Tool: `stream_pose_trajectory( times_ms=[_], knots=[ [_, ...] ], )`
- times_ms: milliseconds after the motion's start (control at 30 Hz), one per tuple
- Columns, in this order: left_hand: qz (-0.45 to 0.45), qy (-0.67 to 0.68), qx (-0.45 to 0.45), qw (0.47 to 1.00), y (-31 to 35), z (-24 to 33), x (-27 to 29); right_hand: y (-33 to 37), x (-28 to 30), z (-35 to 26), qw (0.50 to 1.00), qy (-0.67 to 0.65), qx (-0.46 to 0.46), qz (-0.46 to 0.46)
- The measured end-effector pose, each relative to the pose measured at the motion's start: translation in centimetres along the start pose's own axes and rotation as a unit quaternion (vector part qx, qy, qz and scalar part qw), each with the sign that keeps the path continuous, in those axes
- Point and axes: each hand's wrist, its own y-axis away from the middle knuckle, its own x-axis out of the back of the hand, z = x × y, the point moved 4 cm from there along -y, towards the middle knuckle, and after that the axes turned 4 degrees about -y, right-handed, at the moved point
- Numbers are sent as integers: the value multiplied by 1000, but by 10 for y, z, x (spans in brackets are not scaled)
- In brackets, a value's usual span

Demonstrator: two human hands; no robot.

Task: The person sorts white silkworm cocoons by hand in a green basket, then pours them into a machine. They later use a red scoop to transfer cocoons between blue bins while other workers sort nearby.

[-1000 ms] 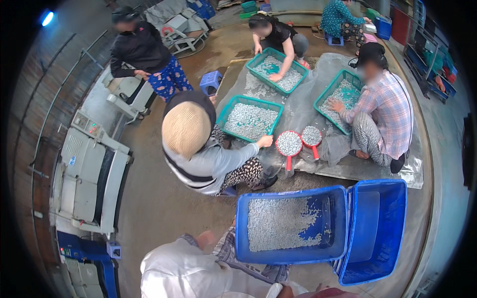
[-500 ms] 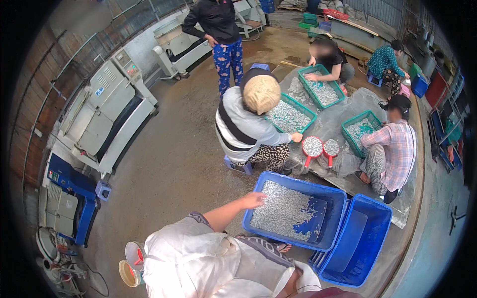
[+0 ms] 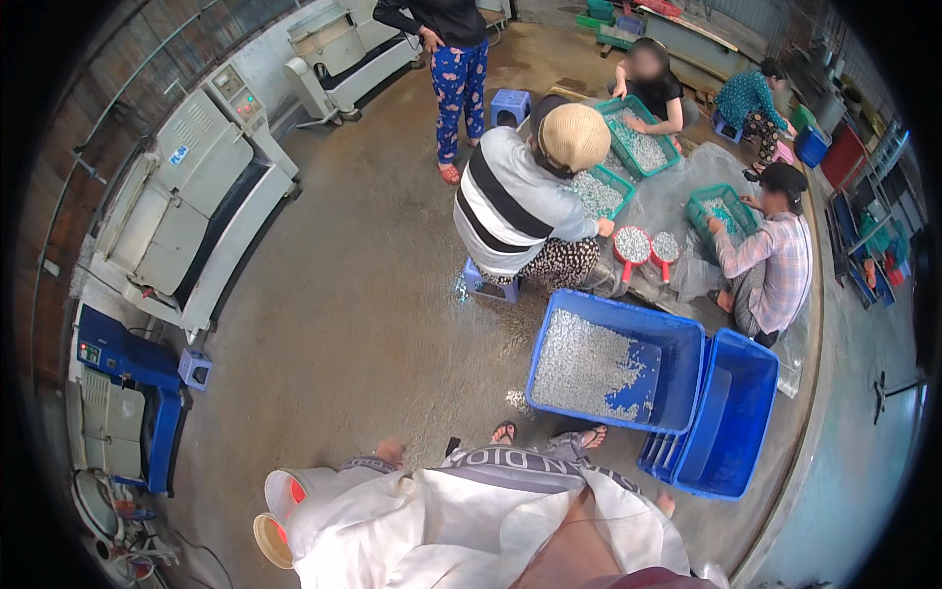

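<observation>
My left hand (image 3: 391, 452) is at the lower left by my grey trouser leg, apart from the tub; its fingers are small and smeared. A bit of skin, seemingly my right hand (image 3: 665, 503), shows below the stacked blue crates, its fingers hidden. In front of me a blue tub (image 3: 616, 418) leans on the crates, its left part covered by small whitish-grey pieces (image 3: 579, 365). The blue crate (image 3: 731, 417) beside it shows its bare bottom. A few pieces (image 3: 516, 399) lie on the floor by my sandalled feet.
Several people sit ahead around green baskets (image 3: 721, 211) of similar pieces, near two red scoops (image 3: 631, 245). The closest wears a striped top (image 3: 520, 201) and sits on a purple stool (image 3: 488, 283). Machines (image 3: 196, 196) line the left wall. Buckets (image 3: 285, 496) stand lower left.
My left hand has left the tub's left edge and drawn back toward my body. The view has shifted. The person at the right basket now has both hands raised at its rim.
</observation>
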Motion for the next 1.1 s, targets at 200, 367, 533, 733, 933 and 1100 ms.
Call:
stream_pose_trajectory(
  times_ms=[200,367,533,733,933,1100],
  knots=[
    [27,631,336,699,35,9,7,3,-35,-27,997,70,43,-14],
    [98,693,227,678,-13,68,42,6,-51,-51,992,100,71,-36],
    [19,602,144,785,-36,108,63,9,-38,-56,989,113,90,-40],
    [-15,613,174,771,-50,89,46,6,-26,-34,996,65,59,-20],
    [1,604,195,773,-43,84,78,-66,4,70,996,94,1,-3],
    [8,589,173,789,-44,79,90,-62,-3,75,995,99,-11,-8]
  ],
)
